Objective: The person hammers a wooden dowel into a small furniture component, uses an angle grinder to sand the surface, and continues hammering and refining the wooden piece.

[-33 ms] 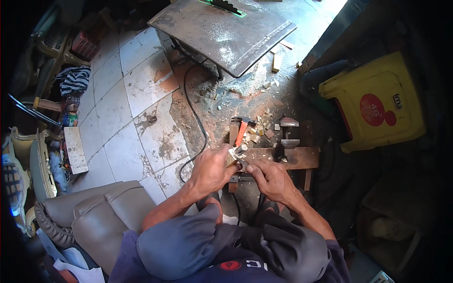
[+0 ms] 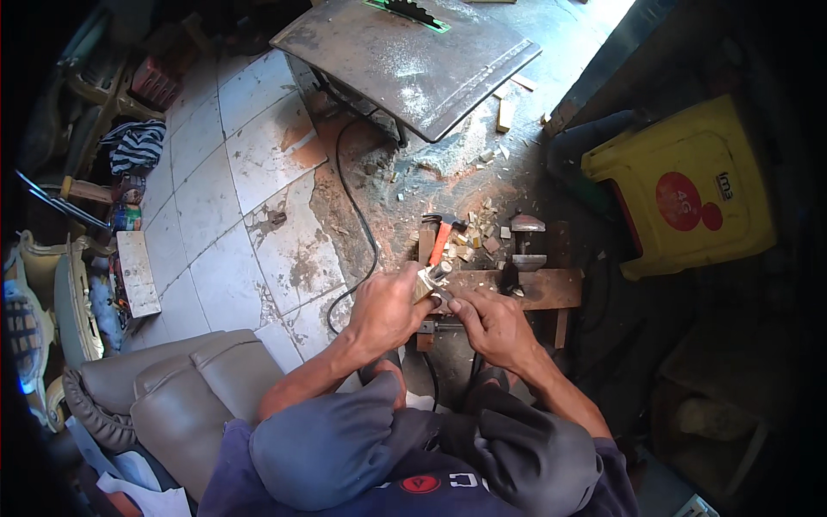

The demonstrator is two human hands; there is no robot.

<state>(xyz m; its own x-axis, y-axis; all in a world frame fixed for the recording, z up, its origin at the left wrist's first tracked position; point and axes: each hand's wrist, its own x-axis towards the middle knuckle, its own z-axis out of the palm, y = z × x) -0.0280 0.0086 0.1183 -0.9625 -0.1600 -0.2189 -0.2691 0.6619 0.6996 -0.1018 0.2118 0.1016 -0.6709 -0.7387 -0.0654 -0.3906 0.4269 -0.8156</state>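
Between the hands (image 2: 383,314), a pale piece (image 2: 435,276) points lengthwise forward-right.

A woodworking workshop: a toothed saw blade (image 2: 407,11) stands in a dusty table (image 2: 353,56), and wood offcuts (image 2: 468,253) litter the floor (image 2: 202,164).

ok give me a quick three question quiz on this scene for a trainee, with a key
1. True or false: the yellow plastic piece is to the right of the right hand.
2. What colour is the tool handle just beyond the left hand? A. green; B. orange; C. white
3. Which is nearer the padded seat: the left hand or the right hand?

Key: 1. True. 2. B, orange. 3. The left hand.
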